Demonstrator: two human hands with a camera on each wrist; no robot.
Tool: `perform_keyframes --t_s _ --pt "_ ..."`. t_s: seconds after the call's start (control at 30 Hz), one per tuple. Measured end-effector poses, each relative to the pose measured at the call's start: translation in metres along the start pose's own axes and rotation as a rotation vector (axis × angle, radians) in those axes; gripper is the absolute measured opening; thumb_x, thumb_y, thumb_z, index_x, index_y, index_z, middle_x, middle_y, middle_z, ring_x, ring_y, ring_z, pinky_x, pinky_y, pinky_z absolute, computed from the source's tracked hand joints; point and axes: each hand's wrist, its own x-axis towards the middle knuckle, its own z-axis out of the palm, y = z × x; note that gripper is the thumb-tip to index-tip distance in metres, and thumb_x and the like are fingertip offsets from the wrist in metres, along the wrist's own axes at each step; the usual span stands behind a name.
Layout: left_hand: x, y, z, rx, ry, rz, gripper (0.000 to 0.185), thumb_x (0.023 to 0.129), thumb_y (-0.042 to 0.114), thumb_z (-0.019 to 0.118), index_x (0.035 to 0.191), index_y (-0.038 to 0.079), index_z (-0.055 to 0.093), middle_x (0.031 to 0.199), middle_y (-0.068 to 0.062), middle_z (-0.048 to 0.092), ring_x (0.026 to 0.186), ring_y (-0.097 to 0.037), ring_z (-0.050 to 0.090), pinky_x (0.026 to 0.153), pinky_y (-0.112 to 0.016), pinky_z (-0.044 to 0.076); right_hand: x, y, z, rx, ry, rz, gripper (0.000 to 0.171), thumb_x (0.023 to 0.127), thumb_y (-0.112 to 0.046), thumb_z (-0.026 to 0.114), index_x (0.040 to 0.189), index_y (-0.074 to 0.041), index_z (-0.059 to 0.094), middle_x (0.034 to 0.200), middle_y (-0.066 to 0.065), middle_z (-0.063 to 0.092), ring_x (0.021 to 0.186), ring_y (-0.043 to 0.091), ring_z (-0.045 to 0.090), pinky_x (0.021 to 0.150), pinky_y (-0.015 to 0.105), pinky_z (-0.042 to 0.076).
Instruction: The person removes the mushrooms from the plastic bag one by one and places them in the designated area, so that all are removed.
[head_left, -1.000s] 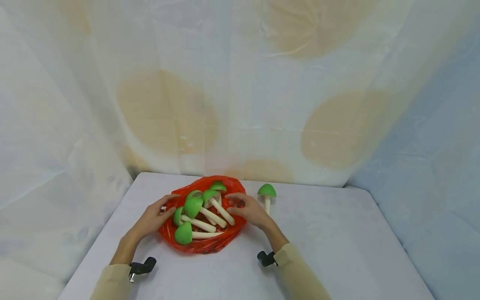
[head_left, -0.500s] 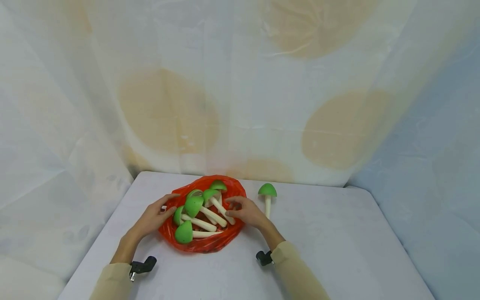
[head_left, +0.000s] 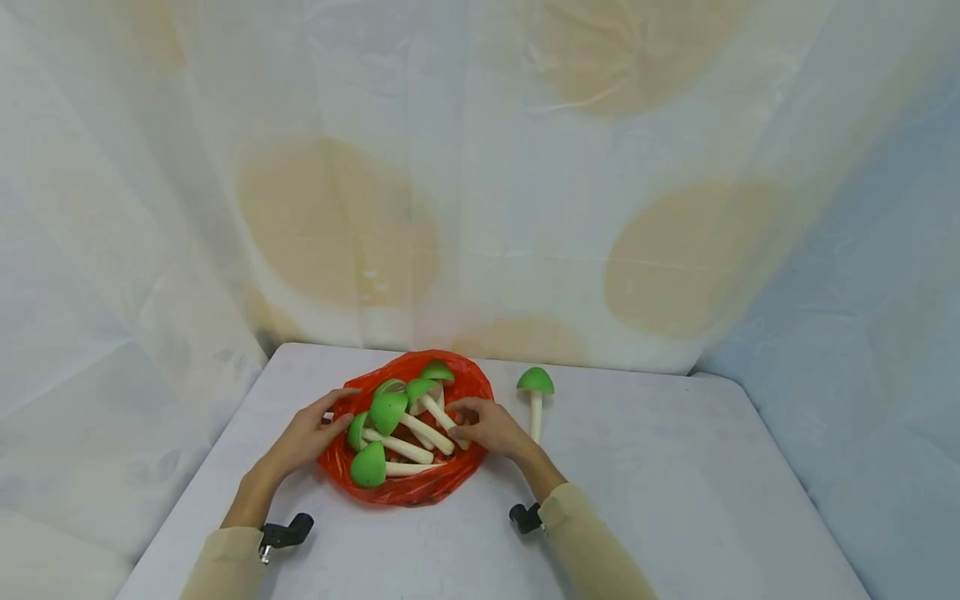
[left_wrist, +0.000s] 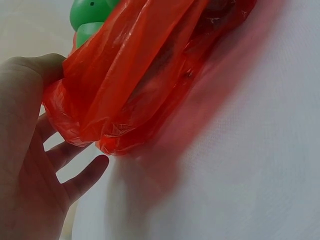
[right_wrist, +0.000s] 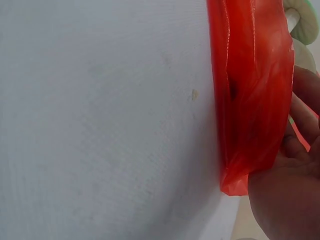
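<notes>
A red plastic bag (head_left: 405,497) lies rolled open on the white table, holding several green-capped mushrooms with white stems. My left hand (head_left: 303,433) is at the bag's left rim, thumb and fingers spread. In the left wrist view, the red plastic (left_wrist: 125,85) covers the thumb tip and the other fingers stretch below. My right hand (head_left: 491,427) reaches over the right rim, its thumb tip at the stem of one mushroom (head_left: 422,389); I cannot tell whether it pinches it. In the right wrist view, the bag's side (right_wrist: 255,95) hides part of these fingers.
Another green-capped mushroom (head_left: 536,382) lies outside the bag, beyond my right hand, its stem end partly hidden. Pale plastic sheeting (head_left: 517,233) with tan spots hangs behind the table (head_left: 660,483) and along both sides.
My right hand has moved slightly left into the bag, its thumb now overlapping the lower end of a mushroom stem. The left hand, bag and mushrooms stay nearly still.
</notes>
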Motion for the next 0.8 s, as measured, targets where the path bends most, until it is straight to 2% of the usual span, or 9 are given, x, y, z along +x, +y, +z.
perform_keyframes --t_s 0.63,0.8 --pt "-0.0016 0.0004 -0.0005 -0.003 -0.004 -0.016 0.042 0.102 0.031 0.061 0.142 0.028 0.051 0.145 -0.011 0.054 0.125 -0.035 0.057 0.096 -0.054 0.054 0.0018 0.0037 0.0053 0.015 -0.036 0.031 0.027 0.090 -0.018 0.075 0.116 -0.014 0.069 0.086 0.000 0.062 0.073 0.013 0.061 0.065 0.024 0.050" --pt "-0.0020 -0.0001 0.0006 -0.006 -0.003 -0.016 0.042 0.102 0.029 0.061 0.142 0.027 0.051 0.144 -0.011 0.054 0.124 -0.034 0.057 0.096 -0.054 0.054 0.0002 0.0037 0.0041 0.021 -0.032 0.031 0.025 0.091 -0.020 0.074 0.116 -0.016 0.068 0.087 -0.001 0.062 0.076 0.013 0.060 0.067 0.026 0.050"
